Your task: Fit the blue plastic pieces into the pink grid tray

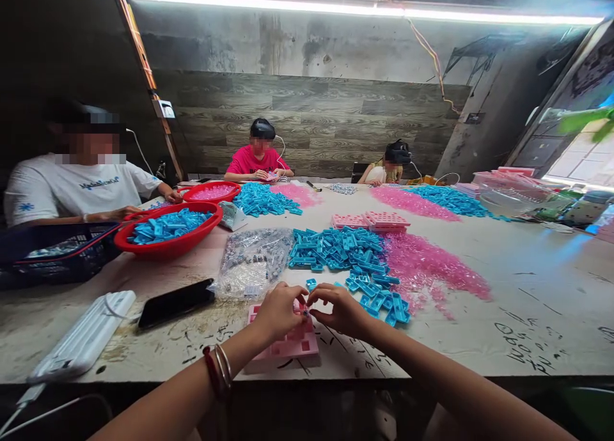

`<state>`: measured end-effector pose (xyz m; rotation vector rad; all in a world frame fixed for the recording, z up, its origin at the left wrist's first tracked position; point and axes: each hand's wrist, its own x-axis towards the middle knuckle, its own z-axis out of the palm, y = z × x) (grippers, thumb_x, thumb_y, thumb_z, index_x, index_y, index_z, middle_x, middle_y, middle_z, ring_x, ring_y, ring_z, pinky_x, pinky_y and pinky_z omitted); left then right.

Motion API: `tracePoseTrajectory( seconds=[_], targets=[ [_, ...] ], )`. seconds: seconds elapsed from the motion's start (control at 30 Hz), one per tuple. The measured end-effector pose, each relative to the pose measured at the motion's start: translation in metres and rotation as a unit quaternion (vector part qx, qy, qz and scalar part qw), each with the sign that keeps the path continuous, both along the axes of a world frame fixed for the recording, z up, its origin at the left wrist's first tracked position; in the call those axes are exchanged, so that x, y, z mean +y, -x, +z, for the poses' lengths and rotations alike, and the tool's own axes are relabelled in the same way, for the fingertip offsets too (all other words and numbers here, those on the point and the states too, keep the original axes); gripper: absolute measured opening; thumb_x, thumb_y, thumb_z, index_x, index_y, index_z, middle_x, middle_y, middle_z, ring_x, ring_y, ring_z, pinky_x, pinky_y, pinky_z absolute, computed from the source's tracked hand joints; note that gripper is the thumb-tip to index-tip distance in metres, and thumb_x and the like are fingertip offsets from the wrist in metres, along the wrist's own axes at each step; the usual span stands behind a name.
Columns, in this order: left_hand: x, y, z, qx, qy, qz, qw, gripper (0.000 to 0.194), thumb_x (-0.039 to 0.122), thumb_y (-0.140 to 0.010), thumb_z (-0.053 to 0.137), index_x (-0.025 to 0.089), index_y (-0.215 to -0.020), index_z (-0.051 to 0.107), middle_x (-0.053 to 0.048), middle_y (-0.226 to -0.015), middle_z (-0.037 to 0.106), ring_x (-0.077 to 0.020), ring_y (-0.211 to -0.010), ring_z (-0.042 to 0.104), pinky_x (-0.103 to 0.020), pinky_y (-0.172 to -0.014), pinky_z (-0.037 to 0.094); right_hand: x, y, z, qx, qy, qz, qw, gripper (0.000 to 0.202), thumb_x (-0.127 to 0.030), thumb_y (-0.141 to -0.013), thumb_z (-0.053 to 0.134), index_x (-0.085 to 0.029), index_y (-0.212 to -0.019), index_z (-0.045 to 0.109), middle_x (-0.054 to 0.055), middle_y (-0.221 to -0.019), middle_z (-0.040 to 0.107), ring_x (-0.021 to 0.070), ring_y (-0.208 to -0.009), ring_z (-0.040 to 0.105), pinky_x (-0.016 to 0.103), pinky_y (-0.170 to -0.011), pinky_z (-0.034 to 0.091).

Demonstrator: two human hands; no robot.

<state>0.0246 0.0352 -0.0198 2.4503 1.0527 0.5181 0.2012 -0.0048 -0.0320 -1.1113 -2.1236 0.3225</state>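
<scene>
My left hand (281, 310) is over the back of a pink tray (288, 347) with square recesses, its thumb and fingers closed in a pinch. Close against it from the right, my right hand (338, 308) has its fingertips curled together above the tray's right corner. A tiny part seems to be between the fingertips of both hands, too small to name. Behind the hands lie a pile of blue plastic pieces (338, 248) and a clear plastic bag (254, 255) of small parts.
Pink pieces (426, 268) spread at right. A black phone (175, 303), white power bank (84, 335), red basin (167, 239) and dark basket (57, 265) stand at left. Stacked pink trays (386, 220) lie behind. Three people sit around the table.
</scene>
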Motion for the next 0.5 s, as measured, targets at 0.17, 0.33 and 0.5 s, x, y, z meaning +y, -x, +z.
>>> tracePoseTrajectory(
  seconds=[0.17, 0.33, 0.5],
  targets=[
    [-0.0016, 0.0028, 0.0032, -0.008, 0.011, -0.006, 1.0, 0.031, 0.015, -0.064, 0.058, 0.022, -0.094, 0.063, 0.0, -0.089, 0.067, -0.0198, -0.09, 0.053, -0.028, -0.077, 0.039, 0.0022, 0.0025, -0.0013, -0.009, 0.006, 0.018, 1.0, 0.014, -0.012, -0.071, 0.063, -0.02, -0.081, 0.066, 0.003, -0.079, 0.063, 0.0137, -0.072, 0.056, 0.024, -0.062, 0.045],
    [-0.0004, 0.0021, -0.0003, -0.033, 0.002, -0.01, 0.999, 0.023, 0.02, -0.068, 0.06, 0.022, -0.09, 0.064, 0.0, -0.088, 0.067, -0.0187, -0.088, 0.055, -0.028, -0.076, 0.04, 0.004, 0.0033, -0.0008, 0.007, 0.013, 0.044, 0.999, 0.01, -0.015, -0.072, 0.063, -0.02, -0.079, 0.068, 0.004, -0.077, 0.066, 0.0138, -0.071, 0.059, 0.025, -0.065, 0.046],
    [-0.0006, 0.0027, 0.0, -0.036, 0.004, 0.007, 0.999, 0.02, 0.025, -0.07, 0.062, 0.021, -0.09, 0.064, 0.0, -0.081, 0.068, -0.0176, -0.08, 0.058, -0.028, -0.075, 0.041, 0.0085, 0.0025, -0.0041, 0.015, 0.028, 0.06, 0.998, 0.01, -0.025, -0.076, 0.062, -0.018, -0.073, 0.068, 0.006, -0.075, 0.067, 0.0148, -0.071, 0.062, 0.025, -0.065, 0.048]
  ],
)
